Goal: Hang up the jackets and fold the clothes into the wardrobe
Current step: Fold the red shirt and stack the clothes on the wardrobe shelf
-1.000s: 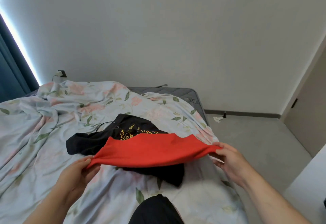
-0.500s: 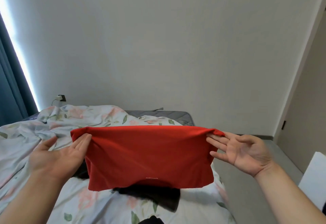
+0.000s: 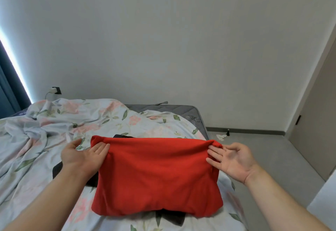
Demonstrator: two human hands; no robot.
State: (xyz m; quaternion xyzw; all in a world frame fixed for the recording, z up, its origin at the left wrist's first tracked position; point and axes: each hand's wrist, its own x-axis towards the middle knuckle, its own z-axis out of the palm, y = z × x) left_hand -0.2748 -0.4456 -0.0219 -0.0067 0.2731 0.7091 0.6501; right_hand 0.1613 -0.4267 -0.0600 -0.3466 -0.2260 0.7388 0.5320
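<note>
A folded red garment [image 3: 154,174] hangs in front of me over the bed, held up by its two top corners. My left hand [image 3: 83,156] has the top left corner under its flat fingers. My right hand [image 3: 231,160] has the top right corner at its fingertips, palm turned up and fingers extended. A black garment [image 3: 58,171] lies on the floral sheet underneath, mostly hidden by the red one; parts show at the left and at the lower edge.
The bed [image 3: 47,130] with a rumpled floral sheet fills the left and centre; its grey mattress corner [image 3: 192,112] shows at the back. Grey floor [image 3: 272,160] lies to the right, with a door [image 3: 316,130] beyond. A dark curtain [image 3: 7,85] hangs far left.
The red garment has gone from stretched flat low over the bed to hanging upright, then a little lower and closer to me. Both hands opened flatter against its top corners.
</note>
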